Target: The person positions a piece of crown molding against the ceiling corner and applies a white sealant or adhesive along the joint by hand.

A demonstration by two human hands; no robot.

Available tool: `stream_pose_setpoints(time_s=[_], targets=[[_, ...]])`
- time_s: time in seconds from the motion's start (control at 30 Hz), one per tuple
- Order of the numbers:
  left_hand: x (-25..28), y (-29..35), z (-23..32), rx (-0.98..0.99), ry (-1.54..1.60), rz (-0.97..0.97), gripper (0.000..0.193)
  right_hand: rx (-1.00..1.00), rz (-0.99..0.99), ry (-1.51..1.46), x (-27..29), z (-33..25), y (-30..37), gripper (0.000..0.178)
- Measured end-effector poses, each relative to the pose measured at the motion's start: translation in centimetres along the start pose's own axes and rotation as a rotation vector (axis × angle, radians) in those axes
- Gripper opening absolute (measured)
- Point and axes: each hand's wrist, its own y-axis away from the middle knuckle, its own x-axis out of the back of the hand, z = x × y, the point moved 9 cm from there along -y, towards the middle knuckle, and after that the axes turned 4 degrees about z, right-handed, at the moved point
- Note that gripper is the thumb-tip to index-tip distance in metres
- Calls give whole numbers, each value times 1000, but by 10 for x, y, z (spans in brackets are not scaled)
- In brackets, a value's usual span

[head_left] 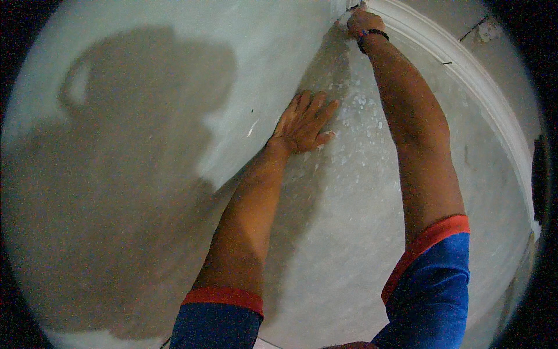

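Note:
My left hand (305,123) lies flat on the pale wall (349,192), fingers spread, close to the inner corner where two wall faces meet. White specks and smears dot the surface beside its fingers. Higher up, my right hand (365,23) is closed at the top of that corner, against the start of the white cornice moulding (465,58). Whatever its fingers grip is too small and hidden to make out. A dark beaded bracelet (372,36) circles the right wrist.
A large shadow (145,104) falls over the left wall face. Beyond the moulding is a grey ceiling surface (505,70), with a small fitting (487,30) and wire on it. A thin dark nail-like piece (447,63) sticks out by the moulding. A dark object (539,180) stands at the right rim.

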Motion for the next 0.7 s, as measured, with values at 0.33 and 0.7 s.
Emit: stream_pose_setpoints(time_s=[0.33, 0.7], targets=[[16, 10, -10, 46, -43, -79, 74, 566, 77, 281, 43, -47, 59, 37], [17, 9, -5, 25, -27, -47, 72, 353, 68, 161, 50, -34, 62, 44]])
